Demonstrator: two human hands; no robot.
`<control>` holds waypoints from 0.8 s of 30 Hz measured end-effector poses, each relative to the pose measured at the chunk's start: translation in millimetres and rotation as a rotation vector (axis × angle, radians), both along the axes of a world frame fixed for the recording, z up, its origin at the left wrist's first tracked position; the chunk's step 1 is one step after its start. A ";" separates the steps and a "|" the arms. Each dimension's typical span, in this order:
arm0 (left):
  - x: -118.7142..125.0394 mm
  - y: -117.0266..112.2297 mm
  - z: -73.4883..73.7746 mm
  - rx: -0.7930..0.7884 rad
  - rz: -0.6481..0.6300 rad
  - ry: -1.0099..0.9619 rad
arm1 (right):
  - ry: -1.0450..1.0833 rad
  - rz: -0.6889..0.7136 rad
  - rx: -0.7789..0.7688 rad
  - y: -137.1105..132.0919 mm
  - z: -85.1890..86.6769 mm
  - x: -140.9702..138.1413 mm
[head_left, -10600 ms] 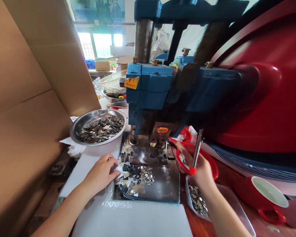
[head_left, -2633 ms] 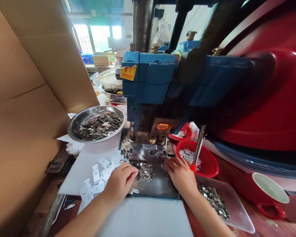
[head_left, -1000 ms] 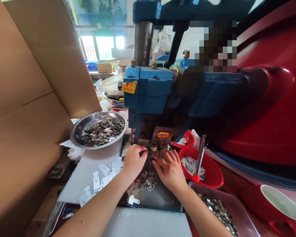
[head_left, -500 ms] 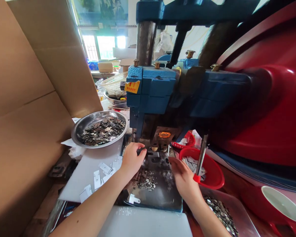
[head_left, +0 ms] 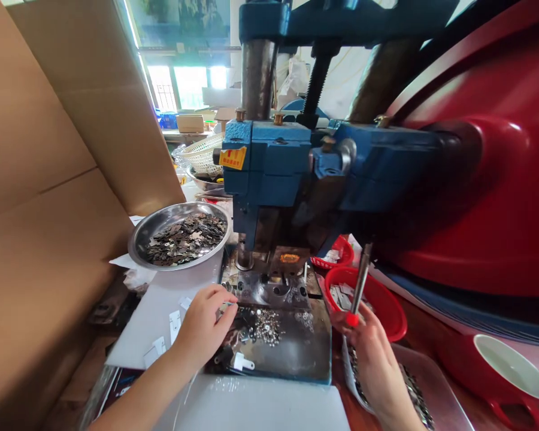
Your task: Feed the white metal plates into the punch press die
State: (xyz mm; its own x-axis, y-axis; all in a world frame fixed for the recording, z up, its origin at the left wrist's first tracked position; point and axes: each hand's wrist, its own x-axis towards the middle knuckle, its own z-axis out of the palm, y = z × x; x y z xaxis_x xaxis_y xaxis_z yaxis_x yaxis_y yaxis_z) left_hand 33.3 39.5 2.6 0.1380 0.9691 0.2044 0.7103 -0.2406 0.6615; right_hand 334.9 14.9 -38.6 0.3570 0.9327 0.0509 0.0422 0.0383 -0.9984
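My left hand (head_left: pixel 206 323) is at the left front of the press's die plate (head_left: pixel 273 293), thumb and fingertips brought close together. Something small and pale shows at the fingertips, too small to name. My right hand (head_left: pixel 372 347) is closed around the red-tipped end of the press's metal lever (head_left: pixel 362 281). Small shiny metal parts (head_left: pixel 268 328) lie heaped on the dark plate in front of the die. Near its front edge rests a white flat piece with a rounded tab (head_left: pixel 242 362). More white plates (head_left: pixel 175 323) are scattered left of my left hand.
A steel bowl (head_left: pixel 137 254) of flat metal pieces stands at the left. The blue press (head_left: pixel 269 167) and its red wheel (head_left: pixel 498 197) fill the right. Beyond my right hand are a red bowl (head_left: pixel 397 323), a clear tray (head_left: pixel 444 389) and a red cup (head_left: pixel 480 377). Cardboard (head_left: pixel 49 227) rises at the left.
My left hand has drawn back from the die toward the lower left. My right hand has moved from beside the die to the right, onto the lever's red end.
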 end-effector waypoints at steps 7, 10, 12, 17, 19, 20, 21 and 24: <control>-47.1 -7.5 -7.3 -0.104 -0.028 0.238 | -0.346 0.108 -0.012 55.2 -1.2 -26.2; -58.2 -4.2 -10.7 -0.122 0.007 0.356 | -0.562 0.190 0.036 85.3 10.7 -49.6; -62.0 -1.0 -10.0 -0.139 0.014 0.388 | -0.602 0.198 0.019 94.1 15.1 -55.9; -61.3 15.2 -6.9 -0.165 0.041 0.313 | -0.359 -0.024 -0.061 76.6 8.4 -22.5; -57.7 24.9 -8.0 -0.192 0.040 0.291 | -0.219 -0.123 -0.061 60.7 2.9 -0.9; -55.6 29.7 -8.8 -0.212 0.027 0.285 | -0.171 -0.179 -0.071 52.2 0.2 7.9; -53.5 34.1 -9.7 -0.233 0.008 0.280 | -0.140 -0.218 -0.089 43.8 -2.4 14.4; -48.4 43.7 -11.3 -0.267 -0.046 0.267 | -0.254 -0.181 -0.155 22.1 -8.8 16.2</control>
State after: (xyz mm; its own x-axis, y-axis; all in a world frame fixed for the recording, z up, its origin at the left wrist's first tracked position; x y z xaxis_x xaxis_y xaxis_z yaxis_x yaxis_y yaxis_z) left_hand -15.1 83.2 -8.8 0.1964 0.9750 -0.1039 0.8588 -0.1199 0.4981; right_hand 351.2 37.0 -47.4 0.5110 0.8593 0.0221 0.2822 -0.1434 -0.9486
